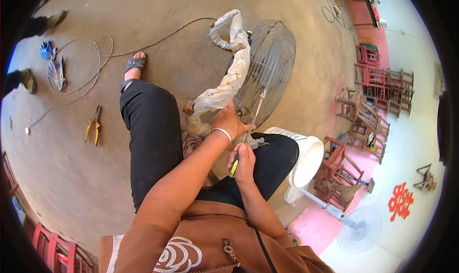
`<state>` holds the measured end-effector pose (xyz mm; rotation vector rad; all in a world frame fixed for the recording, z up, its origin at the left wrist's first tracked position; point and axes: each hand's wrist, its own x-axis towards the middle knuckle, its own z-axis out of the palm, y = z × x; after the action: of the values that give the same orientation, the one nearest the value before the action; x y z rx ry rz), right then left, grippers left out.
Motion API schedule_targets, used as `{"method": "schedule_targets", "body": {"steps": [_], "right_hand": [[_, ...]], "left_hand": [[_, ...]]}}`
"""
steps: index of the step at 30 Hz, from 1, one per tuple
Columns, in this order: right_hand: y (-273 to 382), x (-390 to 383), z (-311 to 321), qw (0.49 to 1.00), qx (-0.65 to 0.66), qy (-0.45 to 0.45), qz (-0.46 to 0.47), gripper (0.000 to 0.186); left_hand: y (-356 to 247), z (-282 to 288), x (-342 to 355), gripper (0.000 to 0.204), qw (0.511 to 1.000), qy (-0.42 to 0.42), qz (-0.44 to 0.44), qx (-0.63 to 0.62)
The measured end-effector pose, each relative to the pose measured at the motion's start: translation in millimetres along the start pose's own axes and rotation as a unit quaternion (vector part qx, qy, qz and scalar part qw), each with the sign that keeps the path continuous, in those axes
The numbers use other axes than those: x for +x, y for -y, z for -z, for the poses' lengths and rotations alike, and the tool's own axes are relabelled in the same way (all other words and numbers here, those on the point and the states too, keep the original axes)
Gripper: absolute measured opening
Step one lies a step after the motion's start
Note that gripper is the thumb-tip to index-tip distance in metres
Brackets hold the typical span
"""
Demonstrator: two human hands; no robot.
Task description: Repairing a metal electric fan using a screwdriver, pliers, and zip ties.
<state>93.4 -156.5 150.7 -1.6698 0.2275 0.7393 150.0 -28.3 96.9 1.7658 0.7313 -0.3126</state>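
Note:
A fan (267, 57) with a round wire cage rests tilted in front of me, between and beyond my knees. Its curved frame (232, 77) is wrapped in worn whitish plastic with rusty spots. My left hand (230, 122) is closed on the lower part of the fan, by the cage edge; part of its grip is hidden. Just below, my right hand (244, 160) is wrapped around the black and yellow-green handle of a screwdriver (233, 168). Its thin shaft points up past my left fingertips toward the cage. Where the tip ends is hard to make out.
Pliers (94, 126) with yellow handles, gloves (57, 74) and a looping cable (98, 57) lie on the floor to the left. A white bucket (308, 160) stands by my right knee. Wooden chairs (368, 115) and a standing fan (358, 231) are along the right wall. Another person's feet (28, 80) show far left.

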Motion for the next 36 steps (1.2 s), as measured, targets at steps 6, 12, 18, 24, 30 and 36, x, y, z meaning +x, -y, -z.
{"method": "schedule_targets", "body": {"steps": [6, 12, 18, 24, 30, 36], "right_hand": [[-7, -4, 5, 0.986, -0.145, -0.076, 0.042, 0.026], [-2, -5, 5, 0.979, -0.178, -0.085, 0.052, 0.026], [9, -10, -2, 0.967, -0.221, -0.115, 0.059, 0.024], [8, -14, 1, 0.969, -0.216, -0.111, 0.056, 0.023], [4, -16, -2, 0.97, -0.212, -0.105, 0.055, 0.022], [0, -13, -2, 0.962, -0.227, -0.127, 0.079, 0.023]], "left_hand": [[-1, -4, -3, 0.126, 0.999, 0.027, 0.01, 0.026], [-2, 2, -5, 0.119, 0.998, 0.054, 0.002, 0.029], [-2, 1, -3, 0.114, 0.996, 0.083, -0.021, 0.035], [-9, 8, -11, 0.066, 0.998, 0.043, -0.018, 0.035], [-4, 5, -14, 0.065, 0.998, 0.009, -0.025, 0.056], [-6, 10, -12, 0.074, 0.995, 0.05, -0.027, 0.077]]}}
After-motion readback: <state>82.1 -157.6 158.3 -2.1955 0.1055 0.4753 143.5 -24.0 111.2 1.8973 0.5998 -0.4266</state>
